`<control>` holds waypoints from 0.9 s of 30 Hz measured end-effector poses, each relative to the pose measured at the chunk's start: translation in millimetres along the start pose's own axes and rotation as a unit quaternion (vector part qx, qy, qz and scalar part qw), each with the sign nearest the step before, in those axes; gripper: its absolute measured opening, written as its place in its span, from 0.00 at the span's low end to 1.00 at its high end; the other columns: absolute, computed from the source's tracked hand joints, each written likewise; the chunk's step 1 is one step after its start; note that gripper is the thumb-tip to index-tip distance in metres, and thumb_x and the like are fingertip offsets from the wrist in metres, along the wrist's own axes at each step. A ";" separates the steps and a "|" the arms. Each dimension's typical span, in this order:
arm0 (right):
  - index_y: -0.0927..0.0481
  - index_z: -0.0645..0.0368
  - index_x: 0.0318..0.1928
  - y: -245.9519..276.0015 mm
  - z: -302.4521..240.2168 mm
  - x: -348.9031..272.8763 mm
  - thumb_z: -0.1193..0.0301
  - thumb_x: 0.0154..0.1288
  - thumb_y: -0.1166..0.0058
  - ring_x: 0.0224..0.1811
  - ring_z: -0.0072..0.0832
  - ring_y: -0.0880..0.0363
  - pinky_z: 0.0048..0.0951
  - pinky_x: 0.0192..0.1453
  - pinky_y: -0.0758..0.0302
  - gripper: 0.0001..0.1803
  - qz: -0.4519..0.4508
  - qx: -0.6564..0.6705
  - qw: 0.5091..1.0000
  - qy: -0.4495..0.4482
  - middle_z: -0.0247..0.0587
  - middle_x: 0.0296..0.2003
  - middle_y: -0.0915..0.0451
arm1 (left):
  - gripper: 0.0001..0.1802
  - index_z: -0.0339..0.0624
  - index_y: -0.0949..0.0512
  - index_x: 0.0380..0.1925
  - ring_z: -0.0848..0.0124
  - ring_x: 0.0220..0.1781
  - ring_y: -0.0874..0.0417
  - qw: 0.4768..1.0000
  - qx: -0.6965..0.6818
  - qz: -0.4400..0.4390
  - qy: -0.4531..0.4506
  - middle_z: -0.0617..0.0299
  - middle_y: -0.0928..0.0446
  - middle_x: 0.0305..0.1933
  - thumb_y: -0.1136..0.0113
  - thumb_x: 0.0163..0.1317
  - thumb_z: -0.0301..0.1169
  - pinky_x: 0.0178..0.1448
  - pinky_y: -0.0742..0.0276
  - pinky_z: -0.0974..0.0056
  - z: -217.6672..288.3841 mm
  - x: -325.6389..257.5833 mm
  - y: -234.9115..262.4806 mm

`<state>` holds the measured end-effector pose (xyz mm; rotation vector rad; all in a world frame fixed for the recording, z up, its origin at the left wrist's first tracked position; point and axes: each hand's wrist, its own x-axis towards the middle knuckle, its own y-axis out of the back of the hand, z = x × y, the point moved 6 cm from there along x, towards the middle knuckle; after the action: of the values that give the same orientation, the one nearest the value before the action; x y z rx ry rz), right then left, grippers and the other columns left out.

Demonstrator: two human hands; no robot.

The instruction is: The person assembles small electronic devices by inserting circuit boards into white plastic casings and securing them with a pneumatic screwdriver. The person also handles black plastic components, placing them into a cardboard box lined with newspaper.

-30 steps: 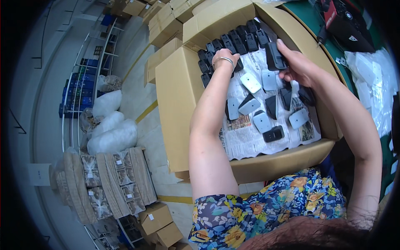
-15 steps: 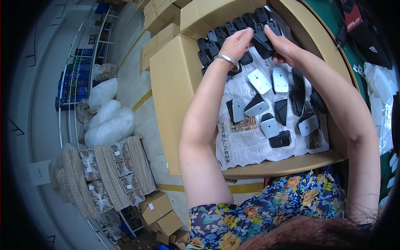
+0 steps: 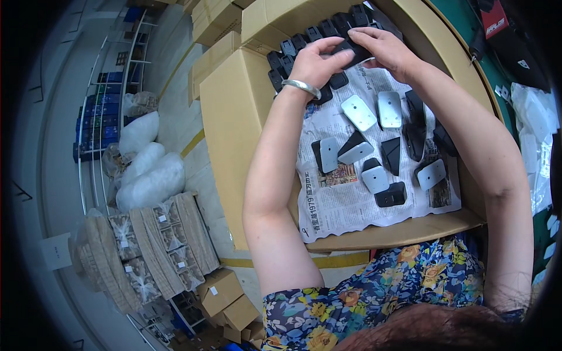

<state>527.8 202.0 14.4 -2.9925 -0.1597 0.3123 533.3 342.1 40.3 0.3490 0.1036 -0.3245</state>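
our right hand (image 3: 389,54) grips a black piece (image 3: 359,58), shifted from the box's (image 3: 404,231) right edge toward the far edge, beside the black rows (image 3: 287,47). left hand (image 3: 318,61) came over to meet it, grip unclear. so we've both hands at one piece.

Versus a second ago: right hand (image 3: 389,54) has brought its part (image 3: 359,54) left, toward the rows (image 3: 328,28), and tipped it flatter. Left hand (image 3: 319,63) moved off the rows to the part, thumb over it.
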 end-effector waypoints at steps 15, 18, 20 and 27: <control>0.30 0.67 0.51 26.4 -7.6 0.2 0.63 0.61 0.54 0.46 0.40 0.26 0.33 0.48 0.30 0.23 -0.029 -0.420 0.896 0.142 0.52 0.44 0.25 | 0.35 0.35 0.30 0.48 0.53 0.47 0.23 0.897 0.422 0.100 0.083 0.45 0.24 0.44 0.39 0.38 0.45 0.52 0.28 0.60 -10.0 6.9 -22.5; 0.29 0.63 0.51 12.2 -20.0 -46.3 0.71 0.51 0.44 0.51 0.43 0.30 0.34 0.56 0.34 0.24 -0.147 -0.546 0.817 0.109 0.50 0.44 0.25 | 0.36 0.34 0.30 0.46 0.54 0.48 0.23 0.867 0.469 0.103 0.133 0.45 0.24 0.45 0.38 0.39 0.48 0.52 0.27 0.60 -19.7 17.1 -31.0; 0.31 0.61 0.53 9.5 -9.4 -69.9 0.71 0.45 0.38 0.55 0.41 0.33 0.34 0.59 0.37 0.30 -0.204 -0.643 0.725 0.141 0.48 0.46 0.27 | 0.36 0.35 0.29 0.44 0.56 0.48 0.22 0.853 0.495 0.089 0.141 0.47 0.23 0.44 0.36 0.41 0.52 0.52 0.28 0.60 -25.9 23.2 -37.2; 0.33 0.64 0.52 -11.1 30.2 -82.5 0.68 0.37 0.34 0.50 0.42 0.31 0.32 0.56 0.34 0.37 -0.196 -0.698 0.663 0.186 0.51 0.45 0.29 | 0.33 0.35 0.26 0.42 0.58 0.41 0.20 0.843 0.523 0.120 0.032 0.48 0.21 0.37 0.37 0.44 0.53 0.45 0.25 0.60 -14.0 17.4 -30.2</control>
<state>440.2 206.8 3.0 -4.0524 -1.6535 -0.9444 539.2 315.1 14.9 1.4539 -0.0659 -0.0887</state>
